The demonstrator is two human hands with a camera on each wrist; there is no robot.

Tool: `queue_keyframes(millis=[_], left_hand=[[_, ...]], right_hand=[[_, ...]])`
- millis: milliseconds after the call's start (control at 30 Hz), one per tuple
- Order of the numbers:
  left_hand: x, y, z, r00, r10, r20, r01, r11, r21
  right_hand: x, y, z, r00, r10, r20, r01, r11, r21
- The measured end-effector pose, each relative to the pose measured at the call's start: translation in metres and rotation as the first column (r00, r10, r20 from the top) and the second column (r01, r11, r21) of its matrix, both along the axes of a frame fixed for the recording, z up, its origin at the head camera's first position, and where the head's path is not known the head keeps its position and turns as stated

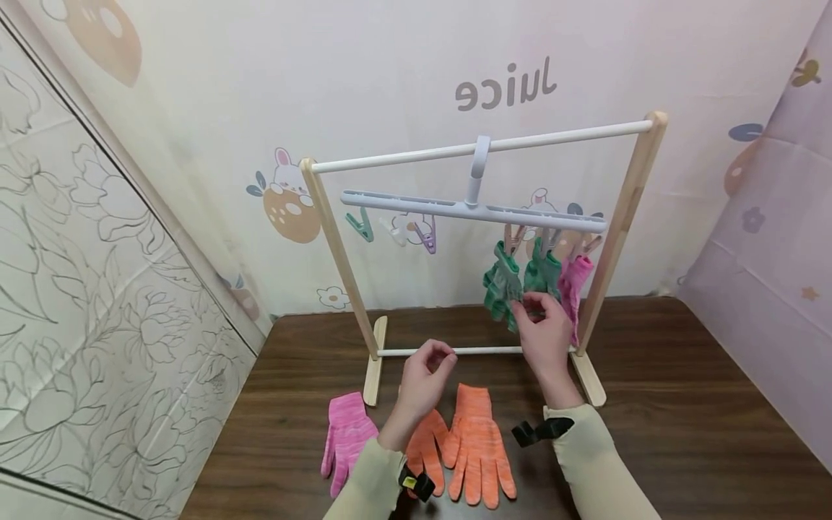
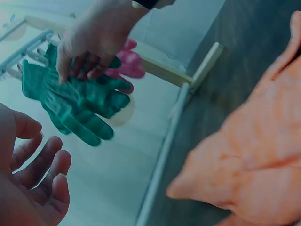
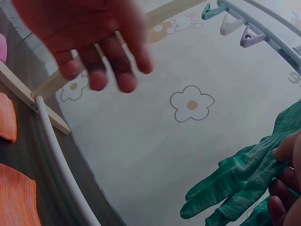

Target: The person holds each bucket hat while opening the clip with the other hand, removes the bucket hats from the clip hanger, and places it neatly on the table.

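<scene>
A green glove (image 1: pixel 500 285) hangs by its cuff from a peg on the right side of a grey-blue hanger (image 1: pixel 416 205). My right hand (image 1: pixel 546 336) pinches this glove between thumb and fingers, as the right wrist view shows. Behind it hang a second green glove (image 1: pixel 543 269) and a pink glove (image 1: pixel 573 285), each from its own peg. My left hand (image 1: pixel 422 383) holds nothing; its fingers are loosely bent, in the air over the table in front of the rack. Below and beside it lie two orange gloves (image 1: pixel 479 433) and a pink glove (image 1: pixel 349 432).
The wooden rack (image 1: pixel 344 263) carries the hanger on its white top rod (image 1: pixel 403 154), with a lower rod (image 1: pixel 487 351) near the table. A green peg (image 1: pixel 362 224), a white peg (image 1: pixel 393 232) and a purple peg (image 1: pixel 427 237) dangle at the hanger's left. Patterned curtain stands behind.
</scene>
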State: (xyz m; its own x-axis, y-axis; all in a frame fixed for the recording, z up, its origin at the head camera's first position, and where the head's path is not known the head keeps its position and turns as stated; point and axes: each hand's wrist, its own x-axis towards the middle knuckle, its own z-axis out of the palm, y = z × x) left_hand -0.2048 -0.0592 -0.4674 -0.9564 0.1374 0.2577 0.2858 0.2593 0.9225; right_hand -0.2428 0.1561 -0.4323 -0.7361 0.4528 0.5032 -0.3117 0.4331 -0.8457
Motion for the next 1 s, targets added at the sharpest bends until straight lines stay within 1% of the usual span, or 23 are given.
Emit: queue_keyframes(millis=[200,267,300,467,500,533,567,667,767,1000], left_hand=[[-0.009,0.013,0.025,0.999,-0.013,-0.047,0.013,1.0,0.003],[-0.013,0.017,0.036,0.998,-0.024,-0.05,0.024,1.0,0.001],[-0.012,0.019,0.045,0.998,-0.029,-0.051,0.029,1.0,0.0],[-0.019,0.029,0.067,0.995,-0.024,-0.099,0.025,1.0,0.007],[-0.019,0.031,0.071,0.992,-0.018,-0.122,0.02,1.0,0.012],[-0.023,0.034,0.072,0.989,-0.01,-0.145,0.013,1.0,0.014],[-0.024,0.036,0.076,0.987,-0.009,-0.162,0.012,1.0,0.017],[-0.028,0.043,0.089,0.979,0.001,-0.203,0.004,1.0,0.024],[-0.032,0.049,0.099,0.971,0.01,-0.24,-0.005,1.0,0.024],[-0.043,0.064,0.112,0.952,0.041,-0.303,-0.042,0.999,0.0]], right_hand=[[0.003,0.003,-0.001,1.0,-0.021,-0.004,0.021,1.0,0.015],[0.004,0.003,0.0,1.0,-0.024,-0.008,0.024,1.0,0.019],[0.005,0.003,0.0,1.0,-0.022,-0.01,0.022,1.0,0.016],[0.007,0.003,0.0,1.0,-0.017,-0.018,0.017,1.0,0.007],[0.007,0.003,0.0,1.0,-0.015,-0.019,0.015,1.0,0.005],[0.008,0.004,0.0,1.0,-0.018,-0.022,0.019,1.0,0.008],[0.007,0.004,0.0,0.999,-0.025,-0.024,0.025,1.0,0.013],[0.008,0.004,0.001,0.999,-0.029,-0.03,0.029,0.999,0.022],[0.009,0.004,0.002,0.999,-0.022,-0.034,0.023,0.999,0.025],[0.01,0.003,0.002,0.999,-0.003,-0.032,0.004,0.999,0.032]])
